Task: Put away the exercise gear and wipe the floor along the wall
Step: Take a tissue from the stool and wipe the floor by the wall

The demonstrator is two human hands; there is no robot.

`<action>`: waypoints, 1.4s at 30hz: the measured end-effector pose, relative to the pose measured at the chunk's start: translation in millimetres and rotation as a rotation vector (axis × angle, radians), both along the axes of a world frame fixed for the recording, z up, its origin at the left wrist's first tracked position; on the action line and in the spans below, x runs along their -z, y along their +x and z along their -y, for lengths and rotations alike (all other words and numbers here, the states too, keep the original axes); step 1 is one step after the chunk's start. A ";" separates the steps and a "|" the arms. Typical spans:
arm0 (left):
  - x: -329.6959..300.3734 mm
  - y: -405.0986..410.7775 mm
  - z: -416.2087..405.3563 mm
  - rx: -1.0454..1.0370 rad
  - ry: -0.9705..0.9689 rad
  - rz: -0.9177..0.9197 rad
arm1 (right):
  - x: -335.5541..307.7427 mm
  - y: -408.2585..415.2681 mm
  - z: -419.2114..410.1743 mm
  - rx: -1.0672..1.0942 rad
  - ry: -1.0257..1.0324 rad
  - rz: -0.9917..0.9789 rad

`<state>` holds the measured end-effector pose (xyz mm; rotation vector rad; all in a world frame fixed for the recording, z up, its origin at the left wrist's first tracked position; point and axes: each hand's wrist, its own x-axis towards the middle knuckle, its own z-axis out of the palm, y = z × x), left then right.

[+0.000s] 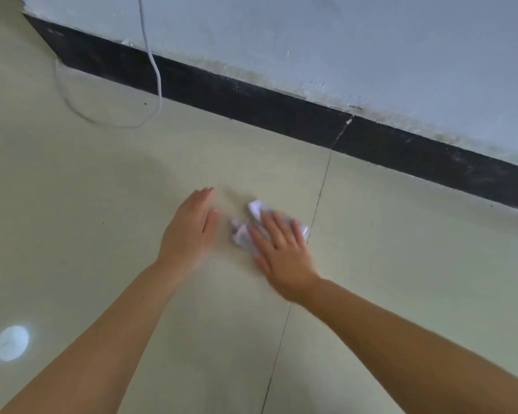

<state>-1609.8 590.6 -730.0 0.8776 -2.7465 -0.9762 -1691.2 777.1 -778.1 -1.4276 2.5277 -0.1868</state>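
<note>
A crumpled white tissue (245,227) lies on the cream tiled floor (401,249), a little in front of the wall. My right hand (281,249) presses flat on the tissue with its fingers spread, covering its right part. My left hand (192,231) hovers just left of the tissue, palm turned inward, fingers straight and together, holding nothing. Both hands look slightly blurred. No exercise gear is in view.
A black baseboard (251,100) runs diagonally under the pale grey wall (341,40), whose paint is flaking at the bottom. A white cable (157,79) hangs down the wall and loops on the floor at upper left. A tile joint (320,198) passes by my right hand.
</note>
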 end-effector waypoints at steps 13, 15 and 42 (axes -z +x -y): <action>50.9 -3.5 -43.0 0.402 -0.306 0.433 | -6.7 -75.2 -217.5 0.717 0.058 0.057; 50.2 -6.2 -42.5 0.403 -0.313 0.449 | -15.3 -89.4 -234.9 1.101 0.076 0.125; 37.6 -25.5 -62.2 0.346 -0.196 0.598 | -12.3 -94.1 -84.2 0.922 0.071 0.038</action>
